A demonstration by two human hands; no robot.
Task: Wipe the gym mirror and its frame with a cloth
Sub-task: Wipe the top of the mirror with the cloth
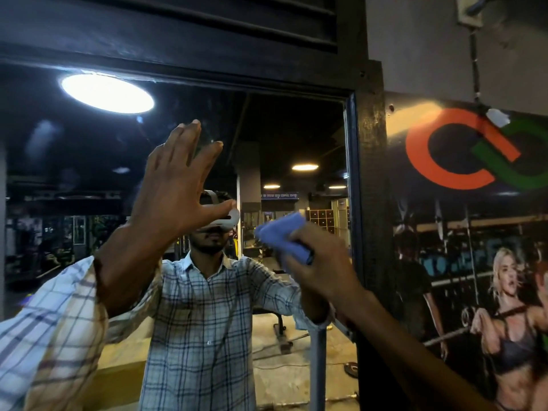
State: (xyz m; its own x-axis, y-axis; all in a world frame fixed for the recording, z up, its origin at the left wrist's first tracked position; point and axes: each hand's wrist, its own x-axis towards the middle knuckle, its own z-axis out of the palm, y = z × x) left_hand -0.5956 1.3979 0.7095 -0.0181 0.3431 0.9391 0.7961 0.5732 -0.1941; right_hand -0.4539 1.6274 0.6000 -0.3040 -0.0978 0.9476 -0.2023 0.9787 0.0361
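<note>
Head view: a blue cloth (281, 235) is gripped by the right hand (321, 265) near the frame (370, 173); the left hand (175, 188) is held flat, fingers straight.

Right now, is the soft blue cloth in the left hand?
No, the right hand grips the crumpled blue cloth, while the left hand is spread open and empty.

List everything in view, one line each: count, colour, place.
mirror: one, reflecting the dark gym, centre and left
frame: one, black, along the mirror's top and right edges
louvred panel: one, black, above the frame
cloth: one, blue, near the mirror's right edge
poster: one, dark with an orange and green logo, right of the frame
cable: one, dark, wall top right
left hand: one, raised before the mirror, fingers straight
right hand: one, grips the cloth
</note>
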